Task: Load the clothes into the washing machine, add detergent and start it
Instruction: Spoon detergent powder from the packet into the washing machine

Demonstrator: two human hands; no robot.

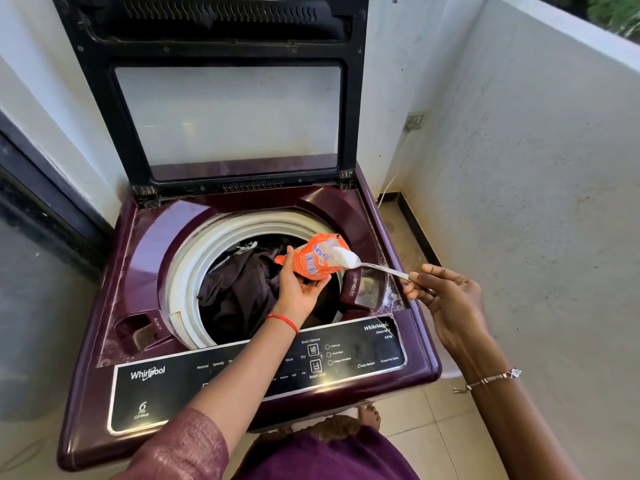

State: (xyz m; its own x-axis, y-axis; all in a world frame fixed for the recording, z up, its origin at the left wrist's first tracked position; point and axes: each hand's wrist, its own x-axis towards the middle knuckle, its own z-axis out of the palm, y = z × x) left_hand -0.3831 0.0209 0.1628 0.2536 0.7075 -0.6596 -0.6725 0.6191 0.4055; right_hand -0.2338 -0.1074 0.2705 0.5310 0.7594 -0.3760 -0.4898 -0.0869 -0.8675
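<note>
I see the left hand (298, 289) curled round a crumpled orange detergent packet (315, 259), held above the drum of the maroon top-loading washing machine (138, 271), its lid raised; dark clothes (239, 289) lie in the drum; the right hand (446, 296) pinches a slim metal spoon (381, 269), heaped with white powder (344, 258), at the packet's mouth.

My left arm wears a woven purple sleeve (183, 448) and a red wrist thread (282, 322); my right wrist, a thin silver chain bracelet (491, 379).

Left hand (298, 289), right hand (446, 296): fingers (414, 288) curled.
</note>
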